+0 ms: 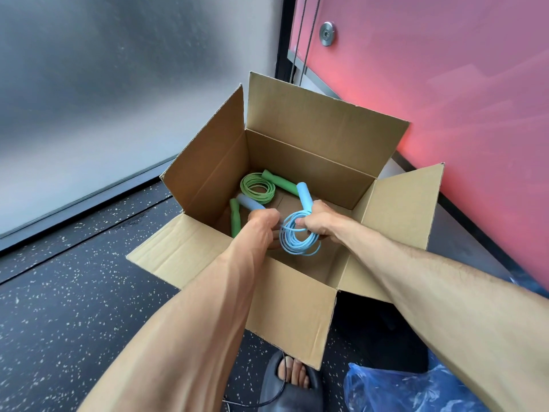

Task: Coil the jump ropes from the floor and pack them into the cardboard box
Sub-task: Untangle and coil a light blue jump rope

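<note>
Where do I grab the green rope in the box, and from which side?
Pinch across the bundled strands of the green coil at its near-right rim, coming straight down from above. It lies flat on the box floor near the far-left corner, so the walls block any sideways approach, and gathering all loops should keep it coiled.

The cardboard box (pixel 297 144) is plain tan-brown. The green jump rope (pixel 257 188) is bright grass green and the blue jump rope (pixel 297 239) pale sky blue, each one colour from handles to cord. The floor (pixel 74 292) is black with small white and cream flecks, the wall (pixel 445 84) salmon pink, the panel (pixel 104 84) frosted grey, the plastic bag (pixel 401 388) translucent blue, and the slipper (pixel 285 391) dark navy.
</note>
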Available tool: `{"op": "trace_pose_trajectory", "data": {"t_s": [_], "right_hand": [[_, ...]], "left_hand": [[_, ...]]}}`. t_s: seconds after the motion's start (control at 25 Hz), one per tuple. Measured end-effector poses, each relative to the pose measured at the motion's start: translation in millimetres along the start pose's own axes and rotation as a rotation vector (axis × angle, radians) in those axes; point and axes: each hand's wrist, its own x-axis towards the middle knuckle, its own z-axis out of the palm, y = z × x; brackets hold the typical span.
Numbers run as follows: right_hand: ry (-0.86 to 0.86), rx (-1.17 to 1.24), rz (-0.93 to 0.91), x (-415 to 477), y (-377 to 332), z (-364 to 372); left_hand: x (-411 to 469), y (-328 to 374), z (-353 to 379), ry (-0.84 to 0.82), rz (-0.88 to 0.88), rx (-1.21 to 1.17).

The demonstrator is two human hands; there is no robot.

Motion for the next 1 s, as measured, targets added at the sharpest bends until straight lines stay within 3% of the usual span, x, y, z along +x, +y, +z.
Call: {"op": "trace_pose_trajectory", "data": {"t_s": [0.28, 0.44, 0.64, 0.72, 0.88, 1.0], "right_hand": [[-0.219, -0.606, 0.013, 7.6, 17.9, 17.6], [-0.215, -0.839, 0.057, 7.7, 22.2, 27.6], [-0.140, -1.180, 0.013, 13.1, 26.1, 21.2], [-0.136, -1.213, -0.040, 13.6, 30.3, 22.7], [-0.185, -1.056, -0.143, 6.4, 27.2, 11.5], [-0.303, -0.906, -0.025, 8.4, 10.8, -3.4]], "left_hand": [[7.6, -5.2, 6.0, -0.022, 0.108, 1.060], [12.2, -20.2, 15.5, -0.020, 0.090, 1.428], [21.8, -34.3, 35.2, -0.082, 0.129, 1.587], [24.4, -36.4, 37.5, -0.106, 0.181, 1.566], [15.2, -35.0, 30.9, -0.105, 0.233, 1.489], [10.1, -23.3, 24.2, -0.136, 0.196, 1.445]]}}
